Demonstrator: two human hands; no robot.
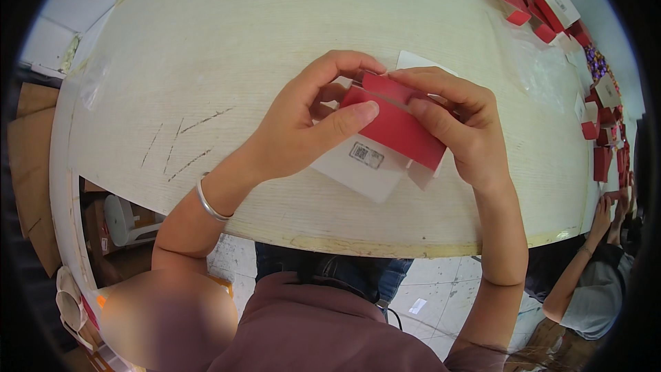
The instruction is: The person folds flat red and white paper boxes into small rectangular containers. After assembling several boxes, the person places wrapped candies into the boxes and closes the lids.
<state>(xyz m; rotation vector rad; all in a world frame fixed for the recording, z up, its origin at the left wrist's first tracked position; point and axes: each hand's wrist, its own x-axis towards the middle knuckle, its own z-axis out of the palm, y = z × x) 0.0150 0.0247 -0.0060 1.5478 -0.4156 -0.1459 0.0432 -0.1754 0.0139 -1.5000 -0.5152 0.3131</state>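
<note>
Head view: a red and white box (406, 129) is sitting between both hands, over the right-hand middle of the table (227, 34); whether it is touching the tabletop, I cannot tell.
Box faces: a red side is facing up, a narrow gap is running along its far edge, and a white panel (385, 182) with a small printed code is slanting out below, toward the person.
Left hand (296, 120): it is gripping the box's left end, the thumb pressing on the red side and the fingers curling behind.
Right hand (461, 117): it is holding the far right part, thumb and fingers pinching near the gap.
Bracelet (209, 200): a silver band is circling the left wrist.
Table marks: black broken lines (180, 141) are showing left of the hands.
Plastic: a clear sheet (547, 79) is lying to the right.
Box pile: more red and white boxes (527, 0) are crowding the far right corner.
Co-worker: another person's hand (601, 215) is reaching in at the right edge.
</note>
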